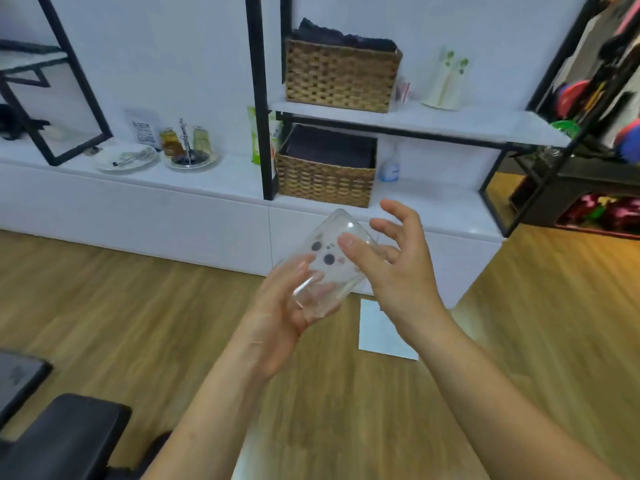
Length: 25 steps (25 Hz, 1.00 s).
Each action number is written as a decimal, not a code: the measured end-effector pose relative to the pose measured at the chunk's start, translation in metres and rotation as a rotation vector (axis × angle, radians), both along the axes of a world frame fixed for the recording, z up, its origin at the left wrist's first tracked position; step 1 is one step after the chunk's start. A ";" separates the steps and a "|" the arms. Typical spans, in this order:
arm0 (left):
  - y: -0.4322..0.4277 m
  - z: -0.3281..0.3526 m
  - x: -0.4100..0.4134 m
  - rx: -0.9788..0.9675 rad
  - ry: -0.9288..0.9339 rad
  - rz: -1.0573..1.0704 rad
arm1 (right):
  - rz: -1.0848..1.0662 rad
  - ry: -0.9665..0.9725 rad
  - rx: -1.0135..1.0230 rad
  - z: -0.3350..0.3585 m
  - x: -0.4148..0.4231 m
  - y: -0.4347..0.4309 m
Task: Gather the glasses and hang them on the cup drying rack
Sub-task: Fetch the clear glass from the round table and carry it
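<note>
Glass (327, 259): one, tilted, gripped by left hand (277, 317); right hand (398, 265) open, thumb touching; two baskets (341, 76).

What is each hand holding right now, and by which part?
Left hand grips the clear printed drinking glass around its lower body; right hand, fingers spread, only touches its side.

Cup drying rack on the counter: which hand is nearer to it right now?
Left. The left hand, gripping the clear glass, sits below and right of the cup drying rack; the right hand, open beside the glass, is farther right.
</note>
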<state>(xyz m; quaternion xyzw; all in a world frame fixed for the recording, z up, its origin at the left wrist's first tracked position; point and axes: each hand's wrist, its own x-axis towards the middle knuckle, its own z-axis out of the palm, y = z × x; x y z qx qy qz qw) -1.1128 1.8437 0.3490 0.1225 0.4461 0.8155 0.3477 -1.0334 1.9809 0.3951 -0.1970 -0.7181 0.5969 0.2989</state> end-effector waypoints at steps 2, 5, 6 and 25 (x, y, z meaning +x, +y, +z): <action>0.005 -0.006 -0.042 -0.027 0.056 -0.023 | 0.025 0.014 -0.011 0.001 -0.055 0.009; -0.001 -0.018 -0.103 -0.066 0.137 -0.011 | 0.194 0.045 0.005 -0.011 -0.141 0.004; -0.004 -0.020 -0.122 -0.091 0.158 0.020 | 0.257 0.056 0.000 -0.015 -0.167 0.000; -0.073 -0.013 -0.564 0.066 0.009 0.920 | 1.119 -0.235 0.052 -0.040 -0.702 -0.073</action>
